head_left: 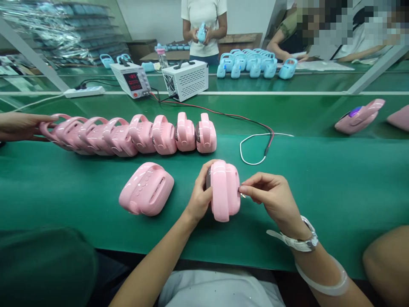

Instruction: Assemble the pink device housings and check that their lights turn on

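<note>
Gripping the pink speaker (224,189) on the green bench (335,187), your left hand (198,197) was wrapped around its left side, thumb in front and fingers curled behind, holding it upright on its edge. Your right hand (271,197) was closed in a pinch at the unit's right face, fingertips touching the shell, with a small metal tip (243,195) showing between them; I could not tell what that tip belonged to. The speaker stood directly in front of you between both hands, its long axis running away from you, so the right side face was the one turned toward your pinching hand. The red-and-white lead (255,140) lay loose on the bench just beyond, nearer your right hand than your left.

You had one more pink speaker (147,188) lying on its side just to the left of your left hand, apart from it. Behind, a row of eight pink units (134,134) leaned against one another, and another person's hand (19,126) touched the far left end of that row. Two further pink units (359,116) lay well off to the right. Farther back stood two white power boxes (185,79) and a cluster of blue units (252,64), too crowded to count.
</note>
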The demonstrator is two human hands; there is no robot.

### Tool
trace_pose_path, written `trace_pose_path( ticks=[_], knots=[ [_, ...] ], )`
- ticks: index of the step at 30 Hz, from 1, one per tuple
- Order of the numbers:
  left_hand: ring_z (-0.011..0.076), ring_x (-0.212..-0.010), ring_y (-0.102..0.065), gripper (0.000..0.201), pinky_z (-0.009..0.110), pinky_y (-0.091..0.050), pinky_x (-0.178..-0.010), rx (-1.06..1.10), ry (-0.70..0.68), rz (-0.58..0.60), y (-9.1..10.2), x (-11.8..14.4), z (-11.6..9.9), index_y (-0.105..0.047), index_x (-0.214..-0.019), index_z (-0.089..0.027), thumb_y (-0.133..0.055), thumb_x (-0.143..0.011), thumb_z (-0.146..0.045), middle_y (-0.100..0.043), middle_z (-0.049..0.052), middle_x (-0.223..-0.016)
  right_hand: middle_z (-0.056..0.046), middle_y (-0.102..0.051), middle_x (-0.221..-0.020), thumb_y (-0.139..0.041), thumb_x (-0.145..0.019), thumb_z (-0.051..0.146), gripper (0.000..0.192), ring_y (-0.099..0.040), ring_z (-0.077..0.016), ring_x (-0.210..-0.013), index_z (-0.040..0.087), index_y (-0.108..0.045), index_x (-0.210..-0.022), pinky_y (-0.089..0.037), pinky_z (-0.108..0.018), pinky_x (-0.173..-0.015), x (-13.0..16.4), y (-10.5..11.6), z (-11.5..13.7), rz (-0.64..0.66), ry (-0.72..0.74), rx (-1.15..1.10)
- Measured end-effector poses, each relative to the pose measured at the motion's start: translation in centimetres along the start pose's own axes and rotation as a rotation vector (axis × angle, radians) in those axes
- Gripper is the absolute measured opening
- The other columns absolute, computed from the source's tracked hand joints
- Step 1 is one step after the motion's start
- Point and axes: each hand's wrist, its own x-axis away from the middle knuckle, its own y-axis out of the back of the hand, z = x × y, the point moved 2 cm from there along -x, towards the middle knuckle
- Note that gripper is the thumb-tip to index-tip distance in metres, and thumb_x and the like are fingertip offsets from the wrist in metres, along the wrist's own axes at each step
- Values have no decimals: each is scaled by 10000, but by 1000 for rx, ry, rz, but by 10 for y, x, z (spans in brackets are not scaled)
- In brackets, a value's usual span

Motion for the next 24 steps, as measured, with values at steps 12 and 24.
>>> trace_pose_path(
  ticks=[12, 24],
  knots=[
    [273, -1082, -590, 509, 352, -449, -975, -140, -68, 42, -1, 3, -3, -600, -1206, -250, -726, -727, -368, -640, 46, -1207, -11, -658, -524, -967, -503, 321, 249, -514, -115, -465, 207, -750, -549, -441, -271, -470, -4, 5, -1, 85, -39, -5],
    [346, -1245, -519, 606, 447, -421, -1078, 116, 121, 23, -4, 6, 6, -583, -1224, -242, -730, -668, -435, -594, 81, -1274, 99, -414, -520, -1005, -350, 334, 575, -333, -60, -500, 200, -514, -618, -285, -195, -460, -5, -10, -17, 79, -185, -182]
  ],
)
